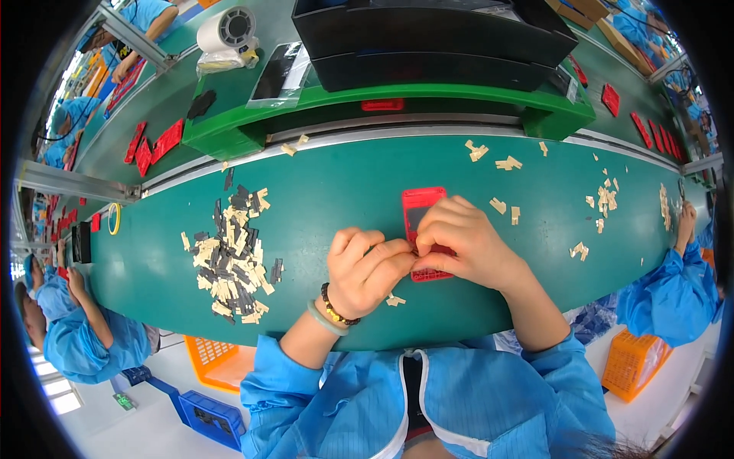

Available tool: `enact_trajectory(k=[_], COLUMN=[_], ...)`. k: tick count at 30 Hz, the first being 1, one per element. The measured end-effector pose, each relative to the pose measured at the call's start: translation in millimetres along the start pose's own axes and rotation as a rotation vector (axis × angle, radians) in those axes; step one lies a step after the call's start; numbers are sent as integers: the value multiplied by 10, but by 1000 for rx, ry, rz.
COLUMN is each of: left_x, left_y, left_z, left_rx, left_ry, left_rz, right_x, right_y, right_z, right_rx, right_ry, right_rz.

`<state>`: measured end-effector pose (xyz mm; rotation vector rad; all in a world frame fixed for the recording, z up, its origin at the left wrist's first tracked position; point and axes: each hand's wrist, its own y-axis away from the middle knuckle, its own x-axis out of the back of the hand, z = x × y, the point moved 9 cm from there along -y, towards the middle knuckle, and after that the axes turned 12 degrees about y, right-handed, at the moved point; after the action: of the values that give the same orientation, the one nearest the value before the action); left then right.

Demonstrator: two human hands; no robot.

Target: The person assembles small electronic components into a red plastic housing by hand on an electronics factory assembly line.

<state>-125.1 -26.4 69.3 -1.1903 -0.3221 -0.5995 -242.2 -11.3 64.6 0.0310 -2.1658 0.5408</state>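
A red rectangular plastic tray (423, 196) with a dark panel inside lies on the green table in front of me, partly covered by my hands. My left hand (367, 268) is closed at its left edge, fingertips pinched together. From the other side my right hand (468, 239) reaches over the tray, its fingers also pinched, meeting the left fingertips. Whatever sits between the fingers is too small and hidden to name. To the left is a heap of small cream and black strips (235, 256). A few cream scraps (394, 300) lie just below my hands.
A green shelf (306, 99) carries black bins (443, 65) and a white roll (227, 29) along the far side. Loose cream pieces (606, 199) are scattered at right. Co-workers in blue sit at both sides, one sleeve (665, 294) near the right end. Orange crates (633, 366) stand below.
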Motion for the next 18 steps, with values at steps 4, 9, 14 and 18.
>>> enact_trajectory(k=[4, 9, 14, 18], left_x=[-47, -186, -145, -259], left_y=[20, -8, 15, 197], left_z=[-342, -356, -376, -622], left_rx=[323, 350, 430, 793], left_ry=[41, 132, 264, 659], left_rz=[24, -97, -36, 88], right_x=[327, 196, -4, 49], right_y=[203, 47, 36, -3], right_z=[504, 141, -137, -169], right_rx=[-254, -248, -39, 26], right_ry=[562, 726, 703, 687], right_rz=[6, 117, 245, 317])
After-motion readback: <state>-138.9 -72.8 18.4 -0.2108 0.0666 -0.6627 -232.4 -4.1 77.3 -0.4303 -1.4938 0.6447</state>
